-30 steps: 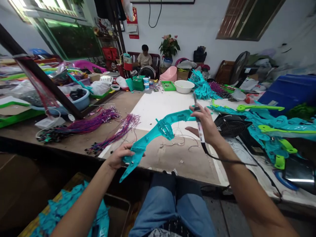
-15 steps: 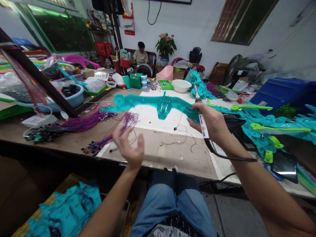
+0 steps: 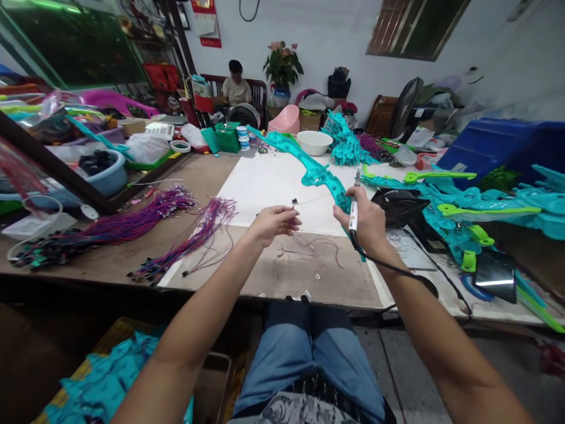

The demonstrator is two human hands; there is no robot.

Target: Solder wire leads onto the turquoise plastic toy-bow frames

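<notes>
Above the table [image 3: 192, 174], my right hand [image 3: 368, 221] grips the iron [image 3: 354, 216] and, by its near end, the part [image 3: 314, 172]: likely light, stiff, best held there. My left hand [image 3: 274, 225] pinches a wire [image 3: 314, 200], probably fragile.

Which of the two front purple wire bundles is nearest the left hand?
The smaller one, partly over the white sheet; the bigger one lies farther left.

A red calendar [image 3: 206, 25] hangs on the wall [image 3: 335, 32]; a potted plant [image 3: 282, 66] stands behind a pink seat [image 3: 282, 122].
</notes>
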